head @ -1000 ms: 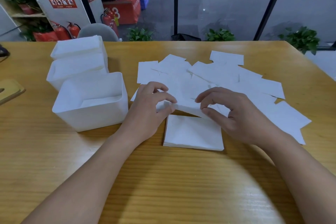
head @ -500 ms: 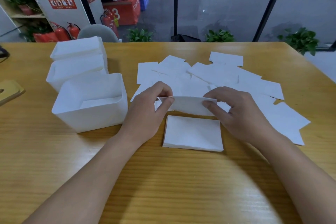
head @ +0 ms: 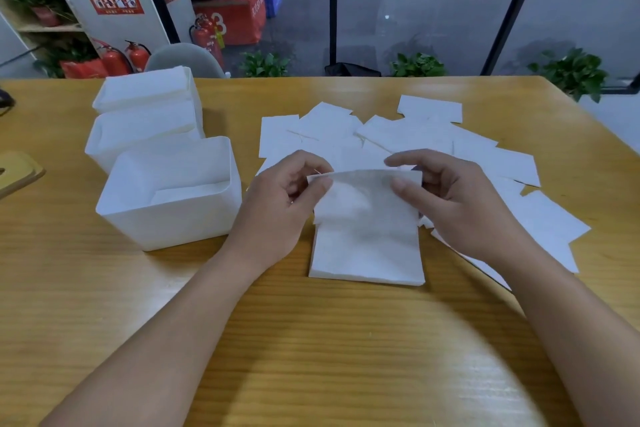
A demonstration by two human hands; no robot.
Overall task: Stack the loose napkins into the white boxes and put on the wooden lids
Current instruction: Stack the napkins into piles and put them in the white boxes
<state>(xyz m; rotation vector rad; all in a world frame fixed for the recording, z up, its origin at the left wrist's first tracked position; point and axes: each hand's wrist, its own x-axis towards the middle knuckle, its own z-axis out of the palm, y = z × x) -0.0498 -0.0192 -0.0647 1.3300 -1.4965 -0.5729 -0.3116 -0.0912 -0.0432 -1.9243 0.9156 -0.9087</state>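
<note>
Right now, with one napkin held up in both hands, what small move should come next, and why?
Probably lower the napkin onto the neat stack just below it: the left hand and right hand pinch its top corners, and it hangs right above that stack.

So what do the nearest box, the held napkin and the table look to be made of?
Nearest box: likely matte white plastic, thin smooth walls, rounded corners. Held napkin: soft tissue paper, sagging between left hand and right hand. Table: wood or wood-look laminate, visible grain, slight sheen.

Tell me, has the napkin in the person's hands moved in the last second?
Yes. The napkin has been lifted off the scattered sheets and drawn toward the person, so it now hangs over the far edge of the neat stack, which stayed put.
</note>
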